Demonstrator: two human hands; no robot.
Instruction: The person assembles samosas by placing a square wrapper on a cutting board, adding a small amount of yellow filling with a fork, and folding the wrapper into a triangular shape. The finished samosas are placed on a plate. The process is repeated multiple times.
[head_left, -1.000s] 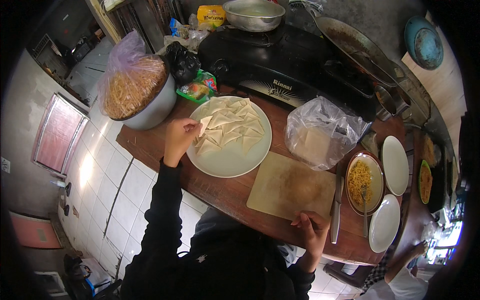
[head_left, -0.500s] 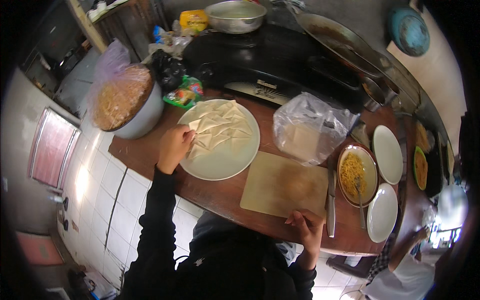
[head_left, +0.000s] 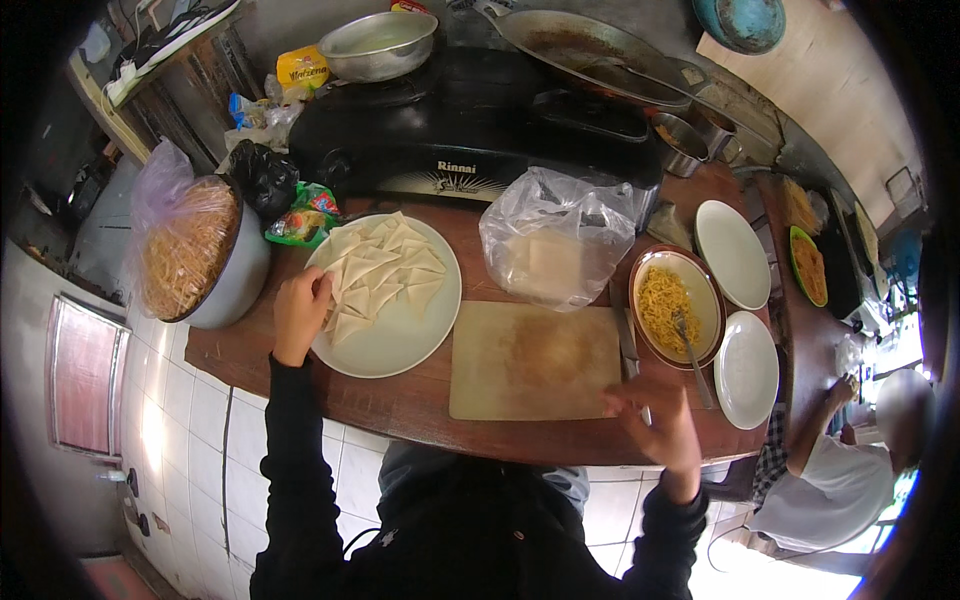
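My left hand is at the left rim of a large white plate. Its fingers are curled together against the edge of a pile of pale folded wrappers. What they pinch, if anything, is hidden. My right hand, slightly blurred, hovers by the lower right corner of a cutting board, fingers apart and nothing seen in them. Close to it lies a knife, partly covered by the hand. A brown-rimmed bowl beside the board holds yellow shredded filling and a spoon.
A clear plastic bag with square wrappers lies behind the board. Two white oval plates stand at the right. A black stove spans the back, with a large wok. Left is a pot of bagged noodles. Another person sits far right.
The whole view has shifted. My right hand has moved rightward along the board's near edge, and its curled fingers have spread. My left hand stays at the plate's left rim.
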